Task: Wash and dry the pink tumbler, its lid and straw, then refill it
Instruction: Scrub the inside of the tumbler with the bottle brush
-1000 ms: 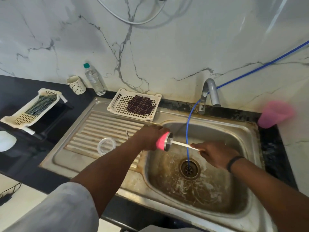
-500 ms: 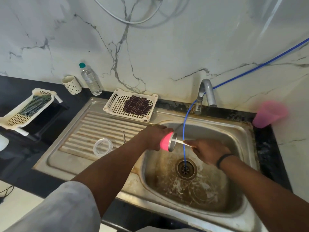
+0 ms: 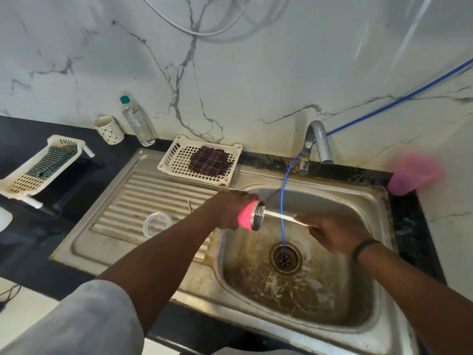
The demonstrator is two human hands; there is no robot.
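Over the stained steel sink basin (image 3: 294,298), left hand (image 3: 227,210) wraps fingers round the pink tumbler w/ steel rim (image 3: 247,215), held on its side, mouth pointing right; most of the body is hidden inside the fist, only the pink end & steel rim poke out past the fingers. White straw (image 3: 279,216) sticks out of the mouth toward the right hand (image 3: 335,233), whose fingertips pinch its far end. Thin blue hose (image 3: 282,213) drops from near the steel tap (image 3: 316,142) into the drain (image 3: 285,258), crossing the straw. Clear round lid (image 3: 157,224) lies on the ribbed drainboard (image 3: 153,196), well apart from both hands. Behind it, white plastic basket (image 3: 179,160) w/ dark checked cloth (image 3: 210,160). Blurred pink cup (image 3: 414,174) sits at the counter's right corner.
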